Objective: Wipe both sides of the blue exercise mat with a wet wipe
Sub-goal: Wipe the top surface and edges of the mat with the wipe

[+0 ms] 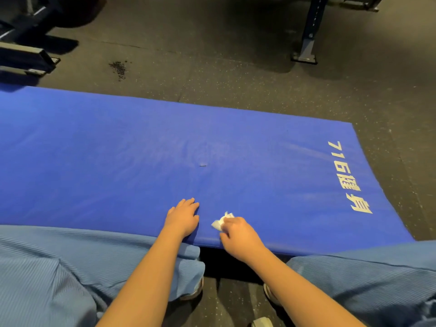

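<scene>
Our left hand (182,217) lies open on the blue mat (118,161); our right hand (238,234) clutches a white wet wipe (221,221). White print (349,178) reads "716健身".

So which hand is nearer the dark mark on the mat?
Left. The left hand rests just short of the mark; the right hand, holding the wipe, is farther back and rightward.

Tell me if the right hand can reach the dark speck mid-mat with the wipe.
Probably yes: only bare blue mat lies between the right hand, holding the wet wipe, and the dark speck.
</scene>
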A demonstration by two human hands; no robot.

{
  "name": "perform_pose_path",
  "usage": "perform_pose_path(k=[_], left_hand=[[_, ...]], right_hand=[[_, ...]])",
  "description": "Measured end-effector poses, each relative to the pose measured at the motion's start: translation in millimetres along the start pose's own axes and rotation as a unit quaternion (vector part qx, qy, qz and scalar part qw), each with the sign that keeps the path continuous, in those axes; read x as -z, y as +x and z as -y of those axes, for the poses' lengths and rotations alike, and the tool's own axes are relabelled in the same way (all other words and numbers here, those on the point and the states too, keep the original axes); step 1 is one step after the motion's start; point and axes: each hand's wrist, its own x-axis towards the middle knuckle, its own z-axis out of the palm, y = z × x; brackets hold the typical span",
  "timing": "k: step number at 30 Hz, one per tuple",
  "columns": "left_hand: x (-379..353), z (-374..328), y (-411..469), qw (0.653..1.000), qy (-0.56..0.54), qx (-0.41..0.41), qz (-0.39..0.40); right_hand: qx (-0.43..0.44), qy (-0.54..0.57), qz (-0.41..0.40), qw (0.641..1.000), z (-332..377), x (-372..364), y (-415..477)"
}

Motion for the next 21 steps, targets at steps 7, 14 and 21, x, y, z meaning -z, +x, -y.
perform_pose_path(k=[7,14,21], left_hand=[[0,2,-10,1.000,0.007,0.004,0.021],[16,13,-22,0.998,0.025,0.008,0.051],[51,27,-39,0.990,-0.071,0.004,0.121]], right_hand=[[0.046,-0.172,0.026,0.984,0,-12,-21],[0.023,-0.217,-0.009,0.976,-1,-8,-10],[0.002,-0.260,-0.054,0.964,3,41,-1]])
